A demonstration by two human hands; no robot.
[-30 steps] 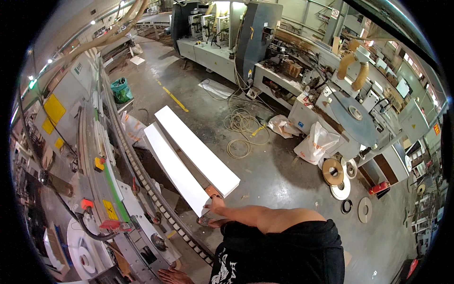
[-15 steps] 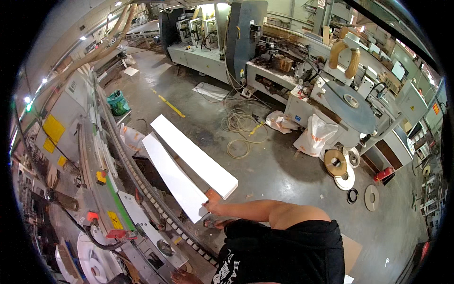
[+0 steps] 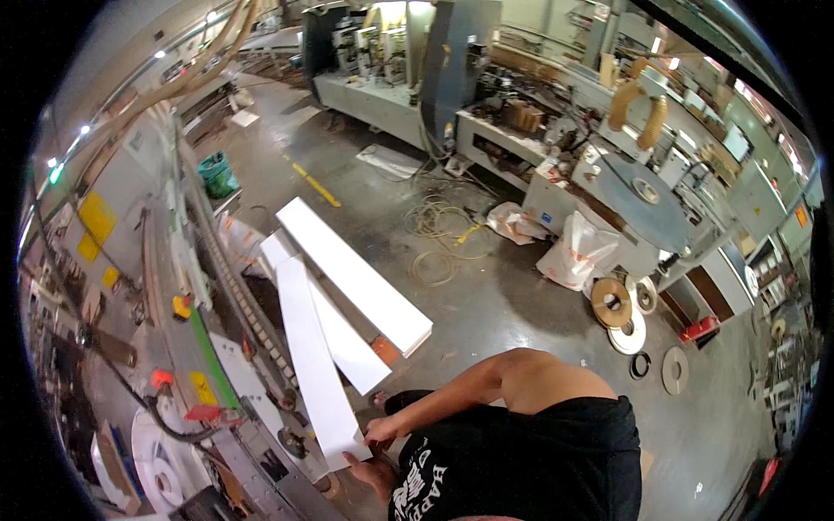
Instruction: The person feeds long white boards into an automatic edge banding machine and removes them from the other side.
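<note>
A long narrow white board (image 3: 310, 356) slants from the conveyor side down to me, its near end at my body. My right hand (image 3: 380, 429) is closed on the near right corner of this board. My left hand (image 3: 370, 470) grips the near end just below, its fingers partly hidden. Partly beneath the held board lies another white board (image 3: 354, 354). Beside it to the right rests a thicker white stack (image 3: 356, 276) of the same long shape, with something orange-brown (image 3: 385, 350) showing under its near end.
At my left runs a machine with a roller conveyor (image 3: 252, 321) and green strip. A coiled hose (image 3: 432, 243) lies on the floor ahead. White sacks (image 3: 578, 252) and edging rolls (image 3: 612, 302) stand to the right, below a machine with a round grey disc (image 3: 632, 193).
One white board has come off the left pile and swung toward me and to the left. My right hand moved back with it, and my left hand came up to the board's near end.
</note>
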